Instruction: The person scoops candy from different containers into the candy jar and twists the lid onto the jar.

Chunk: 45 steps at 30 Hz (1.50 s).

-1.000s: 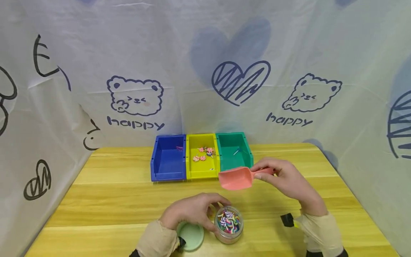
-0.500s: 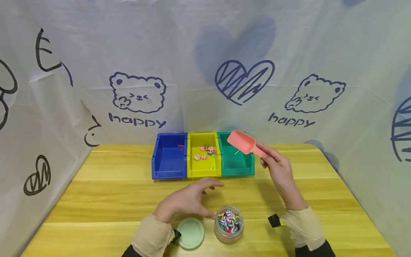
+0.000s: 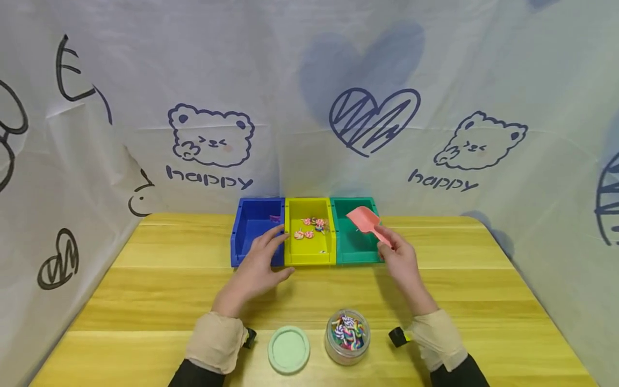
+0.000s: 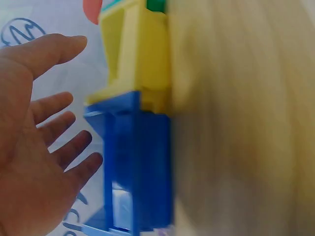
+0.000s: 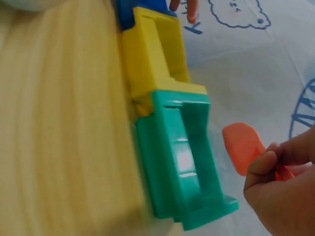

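Observation:
A pink scoop [image 3: 364,219] is pinched by its handle in my right hand [image 3: 402,267], above the green bin [image 3: 352,252]. In the right wrist view, thumb and fingers close round the handle of the scoop [image 5: 241,146]. My left hand [image 3: 253,275] reaches to the front of the blue bin [image 3: 247,228], fingers spread, beside the yellow bin [image 3: 307,257]. The left wrist view shows that hand [image 4: 24,128] with bare palm and nothing in it. Several lollipop-shaped pieces [image 3: 309,234] lie in the yellow bin; a small purple piece [image 3: 274,219] is in the blue one.
A clear jar [image 3: 344,356] filled with colourful small pieces stands near the table's front. Left of it lies a pale green lid [image 3: 288,350]. Behind the bins hangs a printed white cloth [image 3: 290,156]; the wooden table [image 3: 474,290] spreads to both sides.
My left hand has left the jar and moved up and left to the blue bin. My right hand has carried the scoop forward from in front of the bins to over the green bin.

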Motion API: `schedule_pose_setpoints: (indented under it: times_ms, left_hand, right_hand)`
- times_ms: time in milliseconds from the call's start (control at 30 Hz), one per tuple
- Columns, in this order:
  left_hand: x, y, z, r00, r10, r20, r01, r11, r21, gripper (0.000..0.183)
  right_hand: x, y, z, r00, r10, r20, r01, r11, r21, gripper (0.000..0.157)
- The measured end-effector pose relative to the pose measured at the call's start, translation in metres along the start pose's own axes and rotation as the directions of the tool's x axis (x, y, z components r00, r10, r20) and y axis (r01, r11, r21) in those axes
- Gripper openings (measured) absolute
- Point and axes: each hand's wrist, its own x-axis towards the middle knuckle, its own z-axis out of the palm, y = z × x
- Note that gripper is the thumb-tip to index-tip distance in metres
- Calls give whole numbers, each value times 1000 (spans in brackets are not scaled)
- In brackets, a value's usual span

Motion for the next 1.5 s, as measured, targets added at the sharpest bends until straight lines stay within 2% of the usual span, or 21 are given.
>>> schedule_pose_setpoints:
  times_ms: [167,367,867,1167,1500]
  left_hand:
    - [0,-9,3,997,-23,68,24,1000,-5,84]
    - [0,-11,4,997,-28,73,28,1000,-6,84]
    - [-2,-9,1,993,-45,105,46,999,-12,86]
    - [-2,-7,-2,991,-56,118,59,998,-28,87]
    - [-1,-8,-3,990,-51,134,55,998,-25,87]
  right_hand:
    - [0,8,8,998,12,60,-10,999,-35,43]
    - [2,13,14,998,23,64,-16,994,-106,44]
    - [1,21,13,992,66,109,-45,982,-185,47]
    - [0,16,10,980,82,181,-15,939,-345,48]
    - [-3,10,1,957,149,248,-28,901,-433,53]
